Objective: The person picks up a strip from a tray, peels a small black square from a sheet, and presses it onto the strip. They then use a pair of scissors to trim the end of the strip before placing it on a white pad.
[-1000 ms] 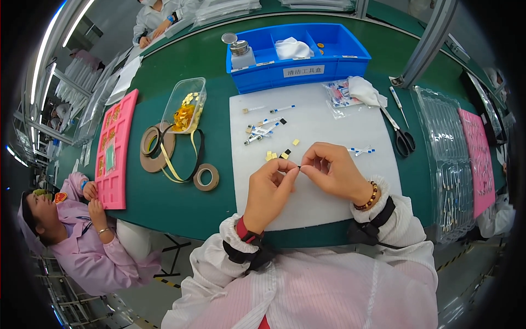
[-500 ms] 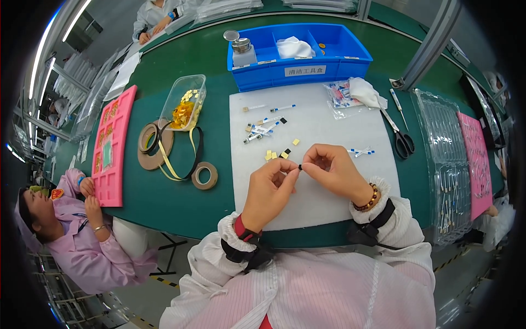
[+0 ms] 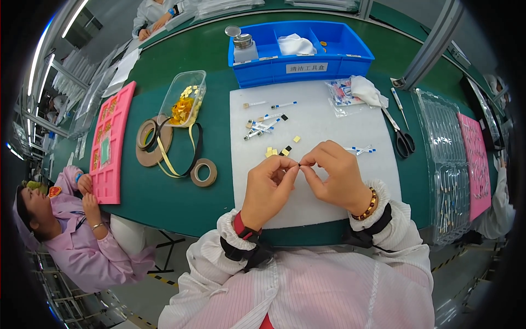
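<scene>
Over the white foam sheet, my left hand and my right hand meet fingertip to fingertip. Both are closed in a pinch on a tiny black piece, mostly covered by the fingers. Just beyond my left fingers lie several small yellow squares and a black piece. Farther back is a loose pile of short white-and-blue flat cables with dark ends. A few more flat cables rest beyond my right hand.
At the back stands a blue divided bin. Left are tape rolls, a clear tub and a pink tray, where a co-worker sits. Scissors, a screwdriver, clear trays and another pink tray lie right.
My right hand has shifted slightly, its index finger and thumb now more spread behind the pinch. Less of the black piece shows. The view has moved a little.
</scene>
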Demonstrator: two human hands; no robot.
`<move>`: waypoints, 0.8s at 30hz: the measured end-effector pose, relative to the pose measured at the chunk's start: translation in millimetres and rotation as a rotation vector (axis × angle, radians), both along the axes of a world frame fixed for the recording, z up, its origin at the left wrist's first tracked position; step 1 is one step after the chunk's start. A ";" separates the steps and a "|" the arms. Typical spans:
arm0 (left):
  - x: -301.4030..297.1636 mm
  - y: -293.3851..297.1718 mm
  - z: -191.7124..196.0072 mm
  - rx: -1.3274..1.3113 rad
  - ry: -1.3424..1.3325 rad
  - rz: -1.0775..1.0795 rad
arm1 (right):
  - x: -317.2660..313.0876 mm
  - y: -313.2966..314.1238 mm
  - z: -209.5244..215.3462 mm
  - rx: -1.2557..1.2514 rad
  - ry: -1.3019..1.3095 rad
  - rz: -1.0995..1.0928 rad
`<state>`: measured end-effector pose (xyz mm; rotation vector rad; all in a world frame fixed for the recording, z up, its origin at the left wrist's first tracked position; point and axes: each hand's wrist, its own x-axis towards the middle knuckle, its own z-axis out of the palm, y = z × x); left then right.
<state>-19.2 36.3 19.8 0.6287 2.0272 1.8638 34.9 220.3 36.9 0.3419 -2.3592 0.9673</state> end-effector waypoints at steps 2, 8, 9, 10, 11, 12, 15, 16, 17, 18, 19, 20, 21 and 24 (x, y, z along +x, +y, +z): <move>0.2 -1.0 1.5 -0.026 0.030 -0.014 | 0.9 -0.8 1.0 0.005 -0.014 0.000; 1.5 0.6 5.1 -0.046 0.145 0.022 | -0.5 -0.5 1.0 0.007 -0.005 0.023; 1.2 -0.2 4.5 -0.059 0.197 0.017 | -0.2 -0.7 0.9 0.011 -0.005 0.029; 1.1 -0.9 3.9 -0.073 0.248 0.012 | -0.3 -0.9 -0.1 0.011 -0.008 0.030; 1.0 -1.0 3.8 -0.072 0.247 0.013 | -0.9 -0.7 -1.1 0.011 -0.003 0.034; 1.1 -1.2 3.7 -0.073 0.264 0.012 | -1.3 -0.7 -1.9 0.011 0.002 0.038; 1.0 -1.0 3.0 -0.067 0.292 0.018 | -2.4 -1.4 -3.0 0.000 0.015 0.045; 1.1 -1.0 2.8 -0.061 0.304 0.022 | -2.1 -1.7 -2.5 0.000 0.014 0.047; 0.7 -0.8 2.6 -0.060 0.304 0.022 | -1.4 -1.4 -1.3 0.002 -0.015 0.044; 0.4 -0.6 2.3 -0.064 0.310 0.023 | -1.1 -1.2 -0.8 0.004 -0.044 0.041; 0.3 -0.5 2.1 -0.069 0.317 0.023 | -1.6 -1.1 -1.9 0.004 -0.044 0.041; 0.2 -0.2 2.1 -0.068 0.318 0.023 | -2.5 -0.7 -3.7 -0.011 -0.036 0.046; 0.3 0.1 2.0 -0.061 0.317 0.027 | -3.1 -0.4 -5.1 -0.026 -0.029 0.051; 0.9 0.2 2.7 -0.063 0.295 0.031 | -3.5 0.8 -6.7 -0.054 -0.044 0.062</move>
